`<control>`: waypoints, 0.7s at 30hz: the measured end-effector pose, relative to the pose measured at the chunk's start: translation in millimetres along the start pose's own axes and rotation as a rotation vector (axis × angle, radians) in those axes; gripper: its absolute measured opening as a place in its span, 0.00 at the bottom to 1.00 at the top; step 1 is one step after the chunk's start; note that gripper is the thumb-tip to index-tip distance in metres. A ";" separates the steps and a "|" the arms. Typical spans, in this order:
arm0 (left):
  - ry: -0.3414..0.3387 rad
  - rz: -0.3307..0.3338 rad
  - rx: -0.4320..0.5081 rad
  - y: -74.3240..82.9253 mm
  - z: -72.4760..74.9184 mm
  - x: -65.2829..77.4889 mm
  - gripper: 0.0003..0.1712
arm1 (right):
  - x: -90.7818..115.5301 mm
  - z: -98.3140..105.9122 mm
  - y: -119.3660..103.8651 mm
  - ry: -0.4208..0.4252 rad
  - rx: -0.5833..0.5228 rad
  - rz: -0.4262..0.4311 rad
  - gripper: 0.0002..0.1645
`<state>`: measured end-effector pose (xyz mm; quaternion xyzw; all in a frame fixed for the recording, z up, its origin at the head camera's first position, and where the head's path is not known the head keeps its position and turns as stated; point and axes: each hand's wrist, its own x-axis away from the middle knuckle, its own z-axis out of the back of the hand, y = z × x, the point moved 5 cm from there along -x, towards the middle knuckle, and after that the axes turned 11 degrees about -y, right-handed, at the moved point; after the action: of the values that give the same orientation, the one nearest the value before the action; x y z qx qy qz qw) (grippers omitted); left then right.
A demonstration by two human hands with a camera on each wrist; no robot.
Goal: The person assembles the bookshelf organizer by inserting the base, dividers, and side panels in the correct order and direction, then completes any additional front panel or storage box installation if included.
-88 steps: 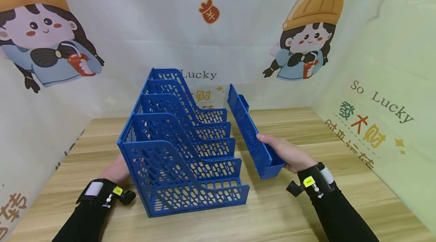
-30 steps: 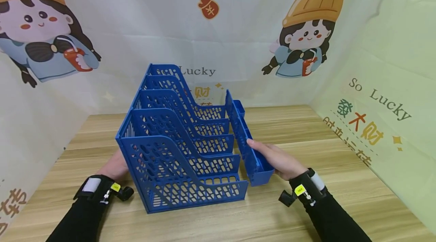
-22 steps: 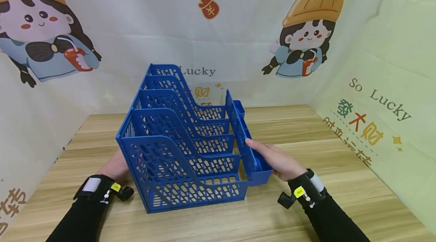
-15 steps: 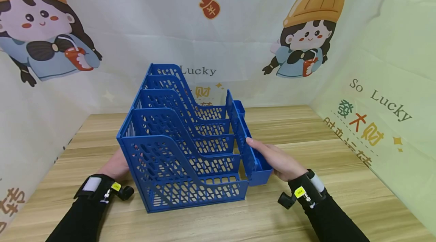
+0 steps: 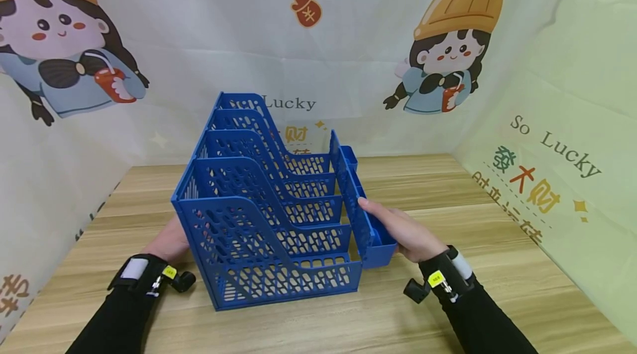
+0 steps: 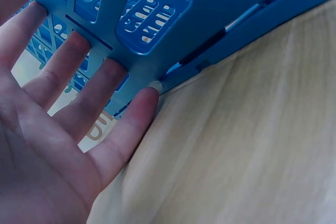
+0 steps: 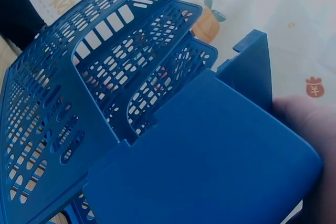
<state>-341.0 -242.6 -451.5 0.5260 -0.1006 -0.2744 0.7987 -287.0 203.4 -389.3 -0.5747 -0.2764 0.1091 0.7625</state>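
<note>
A blue plastic file rack (image 5: pixel 234 203) with upright perforated dividers stands on the table, its low front towards the right. My left hand (image 5: pixel 169 240) is partly hidden behind the rack's tall back. In the left wrist view its spread, fairly straight fingers (image 6: pixel 139 111) press the perforated back near the bottom edge. On the other side my right hand (image 5: pixel 405 232) grips a long blue front panel with pen compartments (image 5: pixel 354 207), thumb over its top edge. This panel lies along the divider fronts; the right wrist view shows its end wall (image 7: pixel 210 166) right at the near divider's edge.
Under the rack is a light wood-grain table (image 5: pixel 308 326). A white cloth backdrop (image 5: pixel 209 22) with printed cartoon figures closes off the back and left, and a pale green-tinted side (image 5: pixel 572 83) the right. Both wrists carry strapped-on cameras.
My right hand has brought the front panel leftwards, from apart to right against the rack's front. During the last second it shifts only slightly further in. My left hand stays behind the rack.
</note>
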 end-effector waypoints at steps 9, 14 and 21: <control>-0.044 0.019 -0.018 -0.2 -1.6 -2.6 0.33 | -0.6 0.5 0.4 0.004 -0.008 0.008 0.54; -0.052 0.000 -0.003 -0.7 -1.7 -2.2 0.33 | -0.7 -0.3 0.0 0.001 -0.011 0.011 0.54; -0.048 0.014 -0.007 -2.1 -1.4 -2.6 0.34 | -1.8 -1.2 -2.3 -0.005 0.010 0.006 0.55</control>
<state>-343.2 -240.8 -453.6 0.5158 -0.1222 -0.2818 0.7997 -288.2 200.8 -387.9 -0.5714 -0.2761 0.1144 0.7643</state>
